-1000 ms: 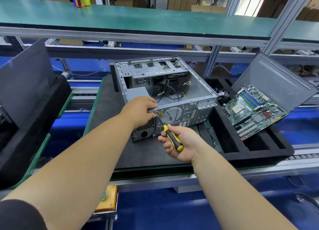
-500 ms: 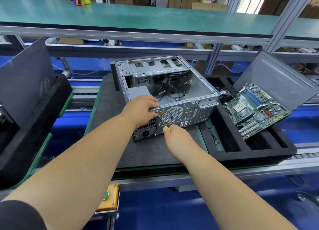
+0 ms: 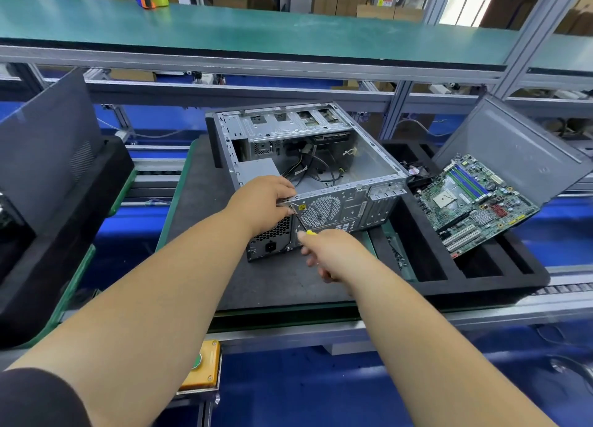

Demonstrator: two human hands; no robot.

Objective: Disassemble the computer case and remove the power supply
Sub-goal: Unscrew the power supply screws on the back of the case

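— Which way does the screwdriver (image 3: 300, 218) point?
— Its shaft slants up and away from the right hand (image 3: 332, 253), whose curled fingers grip the yellow handle. The tip meets the rear panel of the computer case (image 3: 349, 205), just beside the left hand (image 3: 261, 199).
— And that hand?
— Curled over the case's top rear edge, above the power supply (image 3: 272, 237).
— Room to move?
— Bare dark mat (image 3: 192, 208) beyond the left hand; the foam tray (image 3: 481, 276) with the motherboard (image 3: 475, 202) beyond the right.

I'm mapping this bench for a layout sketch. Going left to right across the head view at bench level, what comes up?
Dark panel leaning at far left → open computer case → motherboard in the black foam tray → grey side panel leaning at right.
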